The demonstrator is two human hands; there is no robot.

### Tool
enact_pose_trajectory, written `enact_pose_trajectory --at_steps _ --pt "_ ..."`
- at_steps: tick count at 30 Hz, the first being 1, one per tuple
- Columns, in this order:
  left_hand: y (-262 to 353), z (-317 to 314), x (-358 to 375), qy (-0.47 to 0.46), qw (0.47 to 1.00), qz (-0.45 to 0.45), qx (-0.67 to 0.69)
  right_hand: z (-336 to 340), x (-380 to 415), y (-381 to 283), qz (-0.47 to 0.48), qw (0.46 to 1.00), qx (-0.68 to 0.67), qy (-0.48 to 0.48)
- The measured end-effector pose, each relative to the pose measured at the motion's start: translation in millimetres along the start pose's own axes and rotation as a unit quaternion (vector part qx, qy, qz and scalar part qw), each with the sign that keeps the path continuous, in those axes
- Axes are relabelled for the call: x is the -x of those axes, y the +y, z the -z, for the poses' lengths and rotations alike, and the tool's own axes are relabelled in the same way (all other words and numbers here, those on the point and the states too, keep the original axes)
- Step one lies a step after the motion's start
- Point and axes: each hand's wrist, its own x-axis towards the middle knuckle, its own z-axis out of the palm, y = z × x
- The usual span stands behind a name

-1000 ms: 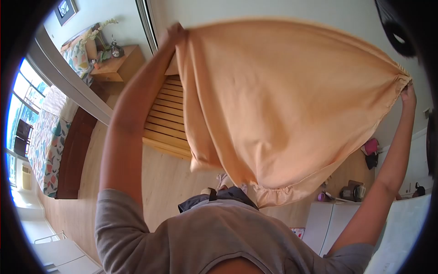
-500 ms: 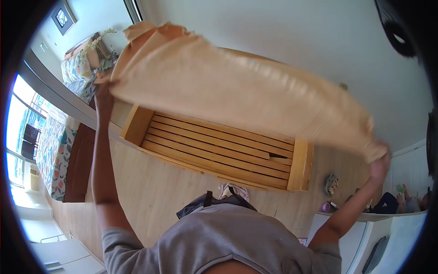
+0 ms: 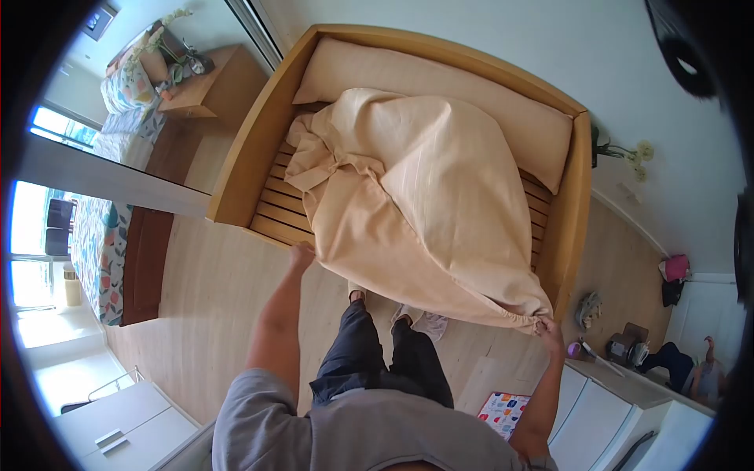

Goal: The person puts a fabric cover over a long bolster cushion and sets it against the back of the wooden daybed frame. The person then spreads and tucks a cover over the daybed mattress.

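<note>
A peach cloth with a gathered edge (image 3: 440,188) lies rumpled over the slats of a wooden bench frame (image 3: 572,228). My right hand (image 3: 550,334) grips the cloth's gathered corner at the front right of the frame. At the front rail, my left hand (image 3: 302,255) is closed at the cloth's left front edge, its fingertips partly hidden. A long peach cushion (image 3: 440,86) rests along the back of the frame. Bare slats (image 3: 281,210) show at the left and, narrowly, at the right.
A mirror at the left reflects a wooden table (image 3: 208,90). A patterned bed (image 3: 106,259) stands at the left. White cabinets (image 3: 589,408) are at the lower right, with a person (image 3: 695,377) beyond. A colorful mat (image 3: 503,412) lies near my right arm.
Both hands have come down and closer together. The cloth, spread in the air before, now lies on the frame. The back cushion has come into view.
</note>
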Motion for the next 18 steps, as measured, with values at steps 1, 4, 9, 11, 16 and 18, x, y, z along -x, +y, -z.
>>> enact_pose_trajectory --at_steps 1,4,9,11,16,18 --pt "8.6 -15.0 -4.0 -0.006 1.000 0.021 0.014 -5.2 -2.0 5.7 -0.006 1.000 0.004 -0.005" --pt "21.7 -57.1 -43.5 0.028 0.994 0.026 0.107 -29.2 -0.7 -8.2 0.018 0.984 0.171 0.039" --pt "56.2 -111.3 -144.4 -0.020 0.832 0.177 0.526 -73.1 10.8 -72.1 -0.050 0.992 -0.037 0.111" --pt "81.1 -119.8 -186.8 -0.037 0.693 0.245 0.677 -74.2 8.5 -52.6 -0.060 0.993 0.003 0.098" --pt "103.9 -130.3 -263.0 -0.074 0.511 0.279 0.810 -96.1 33.6 -60.3 0.012 0.932 0.328 0.156" --pt "102.1 -102.2 -265.4 -0.134 0.522 0.355 0.764 -89.7 44.1 -56.4 -0.004 0.930 0.309 0.201"
